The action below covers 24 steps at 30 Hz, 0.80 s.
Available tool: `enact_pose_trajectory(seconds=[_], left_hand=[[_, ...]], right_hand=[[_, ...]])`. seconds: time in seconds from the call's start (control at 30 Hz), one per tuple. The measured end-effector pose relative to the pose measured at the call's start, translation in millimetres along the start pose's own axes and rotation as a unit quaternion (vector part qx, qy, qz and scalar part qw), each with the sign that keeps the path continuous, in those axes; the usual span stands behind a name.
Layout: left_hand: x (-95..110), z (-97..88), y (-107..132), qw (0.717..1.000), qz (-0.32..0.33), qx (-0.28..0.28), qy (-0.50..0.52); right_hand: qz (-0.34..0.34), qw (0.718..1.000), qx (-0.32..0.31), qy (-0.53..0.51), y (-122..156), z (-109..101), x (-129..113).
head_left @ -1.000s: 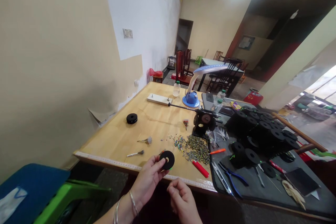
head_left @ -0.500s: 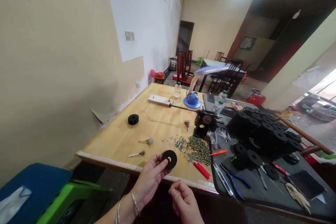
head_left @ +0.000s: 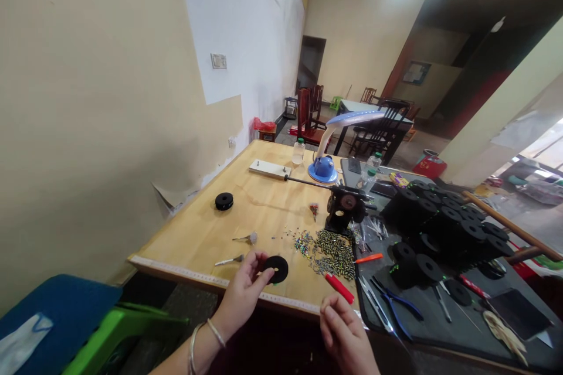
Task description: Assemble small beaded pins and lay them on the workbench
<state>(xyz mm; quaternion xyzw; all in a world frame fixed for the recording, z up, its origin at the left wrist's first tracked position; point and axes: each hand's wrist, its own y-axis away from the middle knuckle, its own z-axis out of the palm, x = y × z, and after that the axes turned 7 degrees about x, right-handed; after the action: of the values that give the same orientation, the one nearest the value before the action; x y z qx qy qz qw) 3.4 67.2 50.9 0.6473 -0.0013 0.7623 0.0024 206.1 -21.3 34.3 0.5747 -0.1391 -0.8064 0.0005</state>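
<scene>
My left hand (head_left: pixel 243 290) grips a small black spool (head_left: pixel 275 269) by its edge, holding it over the near edge of the wooden table (head_left: pixel 211 228). My right hand (head_left: pixel 345 334) hovers lower right, off the table edge, with its fingertips pinched together; whatever they pinch is too thin to make out. A heap of striped beads (head_left: pixel 329 246) and a red lighter (head_left: pixel 339 288) lie just beyond my hands.
A black winding machine (head_left: pixel 345 210) stands mid-table, a blue desk lamp (head_left: pixel 323 167) behind it. Several black spools (head_left: pixel 444 222) pile on a dark mat with pliers (head_left: pixel 398 303). Another black spool (head_left: pixel 224 201) sits far left. A blue and green stool (head_left: pixel 79 328) is at lower left.
My right hand moved right and away from the spool. My left hand lowered and tilted the spool slightly leftward.
</scene>
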Motion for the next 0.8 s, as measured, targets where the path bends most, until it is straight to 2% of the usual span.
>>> enact_pose_trajectory(seconds=[0.1, 0.23, 0.37, 0.47, 0.53, 0.6, 0.7, 0.8], left_hand=[[6.5, -4.0, 2.1, 0.996, 0.051, -0.034, -0.065], [15.8, 0.5, 10.4, 0.986, 0.085, -0.075, -0.119], [21.9, 5.7, 17.0, 0.983, 0.098, -0.092, -0.127], [26.2, 6.5, 19.3, 0.984, 0.09, -0.1, -0.113], [29.3, 6.7, 19.7, 0.987, 0.079, -0.105, -0.096], [31.9, 7.9, 20.0, 0.99, 0.059, -0.11, -0.068], [33.0, 12.4, 21.6, 0.994, -0.012, -0.109, 0.004], [30.0, 18.5, 24.4, 0.987, -0.1, -0.087, 0.096]], right_hand=[[0.015, 0.998, -0.039, 0.041, -4.4, -5.8, -4.9], [0.008, 0.989, -0.109, 0.1, -8.1, 7.8, -11.0], [0.007, 0.985, -0.109, 0.132, -11.7, 21.1, -19.4], [-0.005, 0.982, -0.106, 0.157, -11.5, 22.6, -26.3], [-0.023, 0.981, -0.09, 0.168, -10.7, 21.6, -29.5], [-0.06, 0.983, -0.047, 0.169, -10.1, 21.3, -29.8], [-0.111, 0.983, 0.023, 0.145, -9.1, 26.0, -22.1], [-0.079, 0.993, 0.039, 0.083, -5.6, 36.5, -5.0]])
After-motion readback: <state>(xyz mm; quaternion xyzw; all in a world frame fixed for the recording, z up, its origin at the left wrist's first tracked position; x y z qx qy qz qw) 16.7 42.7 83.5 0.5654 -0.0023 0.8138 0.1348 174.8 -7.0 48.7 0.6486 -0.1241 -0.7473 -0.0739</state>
